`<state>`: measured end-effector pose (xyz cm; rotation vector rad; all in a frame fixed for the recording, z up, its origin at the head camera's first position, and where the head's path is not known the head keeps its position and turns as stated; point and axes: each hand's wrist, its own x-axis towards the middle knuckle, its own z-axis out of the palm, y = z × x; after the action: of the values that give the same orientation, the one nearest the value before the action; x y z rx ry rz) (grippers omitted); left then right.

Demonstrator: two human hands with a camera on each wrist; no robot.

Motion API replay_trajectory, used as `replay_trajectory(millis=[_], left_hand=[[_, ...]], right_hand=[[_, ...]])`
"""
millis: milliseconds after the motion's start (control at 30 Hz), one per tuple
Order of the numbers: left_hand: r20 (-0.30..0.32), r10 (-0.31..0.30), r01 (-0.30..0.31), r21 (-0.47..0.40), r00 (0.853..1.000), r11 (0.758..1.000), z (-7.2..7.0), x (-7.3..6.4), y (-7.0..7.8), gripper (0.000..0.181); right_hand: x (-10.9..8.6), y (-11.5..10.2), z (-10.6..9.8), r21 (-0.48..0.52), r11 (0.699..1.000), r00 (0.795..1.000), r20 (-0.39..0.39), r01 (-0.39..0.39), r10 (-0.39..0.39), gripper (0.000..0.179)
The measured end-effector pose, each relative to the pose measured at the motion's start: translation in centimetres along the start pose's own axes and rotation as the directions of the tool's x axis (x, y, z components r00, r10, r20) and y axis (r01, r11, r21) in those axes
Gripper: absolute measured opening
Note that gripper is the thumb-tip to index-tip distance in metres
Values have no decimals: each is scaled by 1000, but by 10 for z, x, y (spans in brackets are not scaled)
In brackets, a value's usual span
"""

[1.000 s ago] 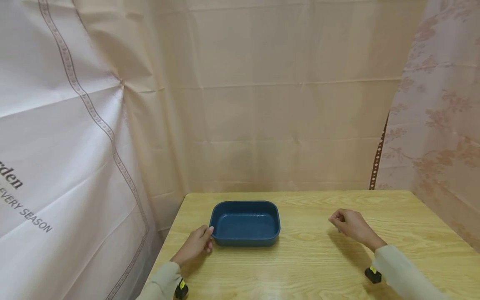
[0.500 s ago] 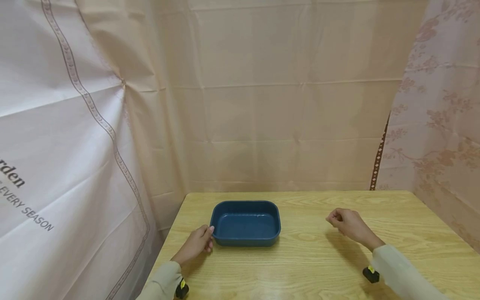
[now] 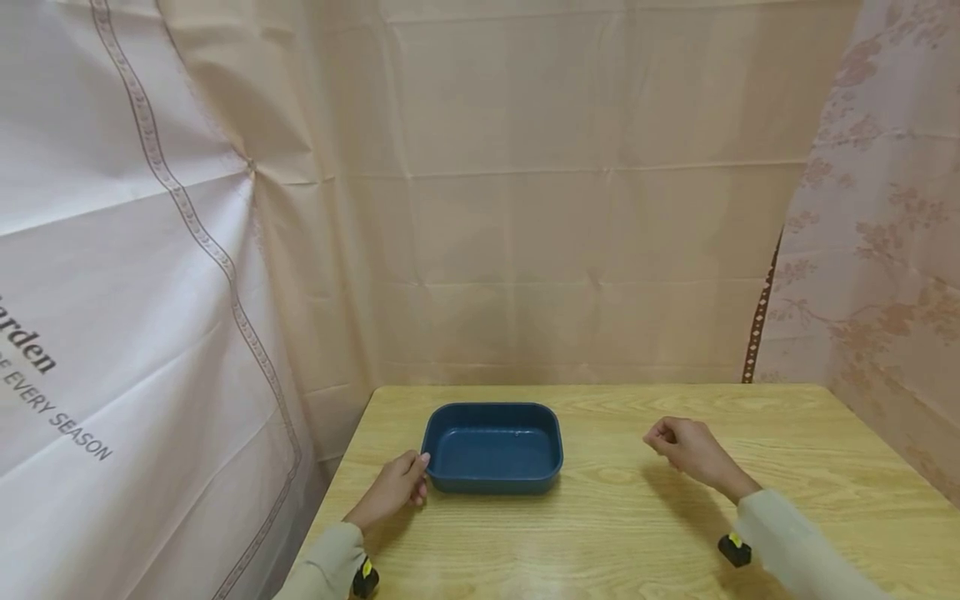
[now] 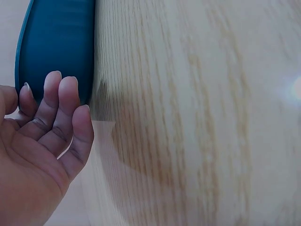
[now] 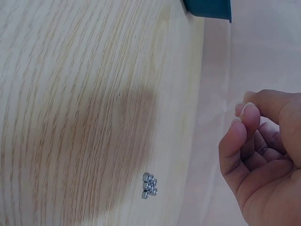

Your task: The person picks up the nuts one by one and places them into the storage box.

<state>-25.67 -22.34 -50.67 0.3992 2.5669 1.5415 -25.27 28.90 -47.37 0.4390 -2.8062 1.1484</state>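
Observation:
A dark blue rectangular plastic tub (image 3: 493, 485) with rounded corners stands on the wooden table, and no contents show in it. My left hand (image 3: 390, 492) pinches its near left corner at the rim. In the left wrist view, the left hand's other fingers (image 4: 66, 101) curl loosely beside the tub's outer wall. To the right, my right hand (image 3: 693, 450) is raised over the table, fingers curled and fingertips close together. Whether something small sits between them is hidden. The right wrist view shows a cluster of small metal pieces (image 5: 149, 186), like nuts, on the table; the head view does not show them.
The light wood table (image 3: 600, 542) ends at a beige hanging cloth (image 3: 562, 250) behind. Printed white cloth (image 3: 150, 292) hangs at the left, and floral cloth (image 3: 885, 250) at the right. Small black wrist cameras hang under both sleeves.
My right hand has drifted slightly left, toward the tub, its fingers much the same. My left hand keeps its grip and the tub stays in place; the head view has shifted a little.

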Motion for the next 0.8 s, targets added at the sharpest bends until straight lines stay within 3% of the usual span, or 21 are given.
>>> replay_trajectory(millis=[200, 800], left_hand=[[-1, -1, 1, -2, 1000, 1000, 0, 2, -3, 39], [3, 8, -8, 5, 1000, 1000, 0, 2, -5, 41]], right_hand=[[2, -5, 3, 8, 999, 999, 4, 38, -38, 22], [10, -14, 14, 22, 998, 998, 22, 56, -57, 21]])
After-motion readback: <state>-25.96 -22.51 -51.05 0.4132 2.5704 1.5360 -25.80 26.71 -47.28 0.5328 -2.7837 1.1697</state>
